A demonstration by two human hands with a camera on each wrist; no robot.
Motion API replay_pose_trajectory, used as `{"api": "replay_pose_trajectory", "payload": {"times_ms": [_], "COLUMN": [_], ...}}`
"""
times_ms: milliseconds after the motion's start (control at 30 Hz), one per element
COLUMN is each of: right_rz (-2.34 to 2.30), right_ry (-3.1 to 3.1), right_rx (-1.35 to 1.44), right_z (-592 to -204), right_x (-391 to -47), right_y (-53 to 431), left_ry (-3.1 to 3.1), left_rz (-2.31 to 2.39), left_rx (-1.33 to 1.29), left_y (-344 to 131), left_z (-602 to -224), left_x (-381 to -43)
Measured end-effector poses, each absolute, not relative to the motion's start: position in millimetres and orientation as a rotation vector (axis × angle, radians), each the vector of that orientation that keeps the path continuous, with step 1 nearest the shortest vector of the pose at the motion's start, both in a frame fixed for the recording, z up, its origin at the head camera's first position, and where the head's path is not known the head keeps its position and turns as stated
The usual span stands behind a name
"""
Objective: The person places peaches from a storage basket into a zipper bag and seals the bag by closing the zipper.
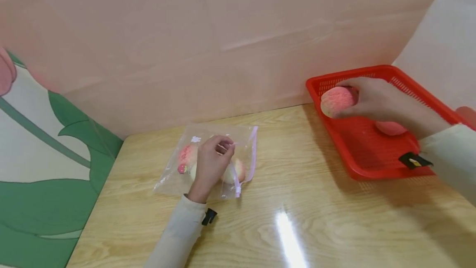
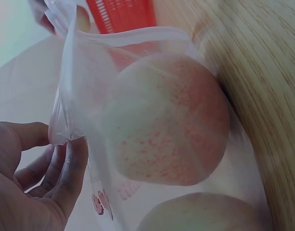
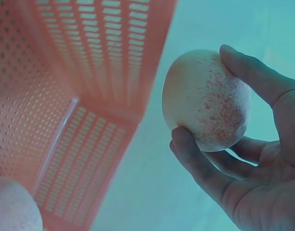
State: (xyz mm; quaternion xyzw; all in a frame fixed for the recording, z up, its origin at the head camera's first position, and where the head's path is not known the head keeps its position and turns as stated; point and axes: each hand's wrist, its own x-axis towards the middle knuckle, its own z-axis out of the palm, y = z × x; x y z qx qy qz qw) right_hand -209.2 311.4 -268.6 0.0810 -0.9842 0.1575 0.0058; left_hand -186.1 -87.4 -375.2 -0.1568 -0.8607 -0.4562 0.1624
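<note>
A clear zip bag with a pink-lilac closure strip lies on the table, its mouth facing right. Inside it are several peaches, one large in the left wrist view. My left hand pinches the bag's upper film between thumb and fingers, lifting it near the mouth. My right hand grips a pink and pale yellow peach with thumb and fingers around its sides. That peach is held up over the left rim of the red basket. Another peach sits inside the basket, partly behind my right forearm.
The wooden table backs onto a pale pink wall covering. A green leaf-patterned panel borders the left side. At the far right, a pink round thing shows by the basket's rim, partly cut off.
</note>
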Motion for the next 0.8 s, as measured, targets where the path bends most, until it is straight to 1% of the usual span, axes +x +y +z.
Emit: {"api": "replay_pose_trajectory", "payload": {"times_ms": [533,800], "right_rz": [0.582,0.634], "right_ry": [-3.048,-3.094], "right_rx": [0.381,0.44], "right_z": [-272.5,-286.7], "right_x": [-171.7,-157.3], "right_y": [257.9,230.0], "left_ry": [-2.482,-2.465], "left_rz": [-1.258,-1.262], "left_rx": [-0.403,-0.378], "left_y": [-93.5,-93.4], "left_z": [-377.5,-377.9], "left_x": [-187.5,-189.2]}}
